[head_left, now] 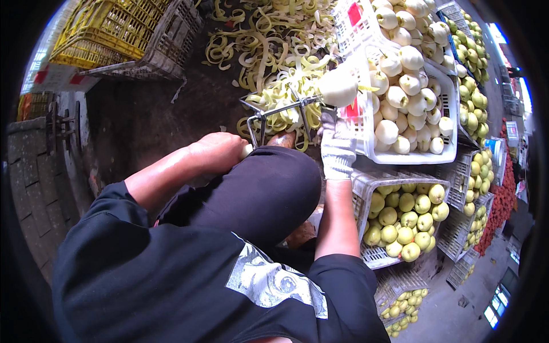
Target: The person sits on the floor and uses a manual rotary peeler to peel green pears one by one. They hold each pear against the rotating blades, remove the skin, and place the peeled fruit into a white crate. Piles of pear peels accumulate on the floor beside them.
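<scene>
My bare left hand (218,148) is closed around the pale handle (246,151) of a metal hand-crank peeling device (281,110). On the far end of its shaft sits a peeled white pear (339,88), with a short strip of green peel (368,88) at its right side. My right hand (338,141), in a white knit glove with dirty fingertips, is just below the pear. It grips a small dark blade tool (329,110) close to the fruit; the fingers partly hide the tool. Curled peel ribbons (279,92) lie under and beyond the shaft.
A white crate (411,159) of peeled pears stands right of my gloved hand, with another peeled-pear crate (349,30) beyond it. Nearer me is a crate (364,223) of unpeeled green pears. Yellow and grey crates (116,38) stand at far left. More pear crates line the right.
</scene>
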`<move>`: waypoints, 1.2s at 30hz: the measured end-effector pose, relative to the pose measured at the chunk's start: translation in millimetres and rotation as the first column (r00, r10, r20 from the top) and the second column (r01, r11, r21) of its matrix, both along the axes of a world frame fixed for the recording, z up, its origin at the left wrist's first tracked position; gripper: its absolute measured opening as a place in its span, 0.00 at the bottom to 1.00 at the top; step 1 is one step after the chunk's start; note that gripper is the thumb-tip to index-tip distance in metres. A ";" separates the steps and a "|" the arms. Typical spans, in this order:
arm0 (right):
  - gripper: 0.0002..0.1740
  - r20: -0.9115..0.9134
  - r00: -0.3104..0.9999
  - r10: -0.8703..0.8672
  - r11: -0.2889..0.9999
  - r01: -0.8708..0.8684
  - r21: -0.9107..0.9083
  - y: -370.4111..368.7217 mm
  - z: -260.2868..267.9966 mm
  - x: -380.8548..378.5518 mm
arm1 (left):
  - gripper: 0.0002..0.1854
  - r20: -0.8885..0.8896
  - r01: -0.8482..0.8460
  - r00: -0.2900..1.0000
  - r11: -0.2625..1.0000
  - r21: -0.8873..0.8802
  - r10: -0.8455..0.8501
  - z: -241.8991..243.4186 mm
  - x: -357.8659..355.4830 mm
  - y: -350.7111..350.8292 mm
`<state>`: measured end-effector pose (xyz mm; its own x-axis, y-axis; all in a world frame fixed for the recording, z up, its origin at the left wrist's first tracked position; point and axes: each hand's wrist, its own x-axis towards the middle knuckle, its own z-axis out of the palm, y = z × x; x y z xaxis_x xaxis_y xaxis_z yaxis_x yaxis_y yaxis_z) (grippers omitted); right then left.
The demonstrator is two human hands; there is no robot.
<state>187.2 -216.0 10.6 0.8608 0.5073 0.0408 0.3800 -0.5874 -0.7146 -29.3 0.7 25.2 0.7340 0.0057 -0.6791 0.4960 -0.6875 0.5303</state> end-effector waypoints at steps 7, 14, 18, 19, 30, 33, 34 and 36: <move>0.20 -0.742 0.662 -0.105 0.931 0.327 0.160 4.0 108.4 21.2 | 0.06 0.242 -0.192 0.967 0.855 0.482 0.081 21.4 37.1 16.4; 0.28 -0.615 0.768 -0.180 0.965 0.258 0.040 26.9 85.1 -9.4 | 0.09 0.010 -0.103 0.995 0.961 0.255 0.104 10.0 23.2 -4.6; 0.26 -0.675 0.725 -0.139 0.915 0.354 0.192 21.7 79.4 -19.9 | 0.10 0.044 -0.106 0.994 0.948 0.300 0.097 -2.8 21.6 -1.8; 0.25 -0.676 0.725 -0.128 0.908 0.360 0.214 22.7 86.8 -12.4 | 0.10 0.122 -0.119 0.989 0.940 0.319 0.084 -5.7 22.3 1.7; 0.23 -0.701 0.686 -0.197 0.891 0.424 0.165 -31.3 48.1 -11.0 | 0.06 0.339 -0.317 0.926 0.832 0.456 0.166 35.1 36.7 20.0; 0.19 -0.720 0.682 -0.127 0.820 0.480 0.310 -49.8 68.6 40.5 | 0.08 0.408 -0.398 0.889 0.795 0.458 0.211 68.0 44.1 45.2; 0.19 -0.790 0.605 -0.100 0.873 0.434 0.223 -48.0 79.9 55.7 | 0.07 0.370 -0.331 0.913 0.840 0.429 0.171 76.3 41.7 45.2; 0.20 -0.868 0.486 -0.096 0.945 0.320 0.075 -31.5 100.9 78.1 | 0.07 0.377 -0.275 0.918 0.879 0.389 0.121 88.9 35.9 42.5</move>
<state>265.3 -247.5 111.5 0.6141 0.3840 -0.6895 -0.5839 -0.3666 -0.7243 6.6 43.3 114.1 0.8658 0.4063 -0.2920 0.4936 -0.7891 0.3656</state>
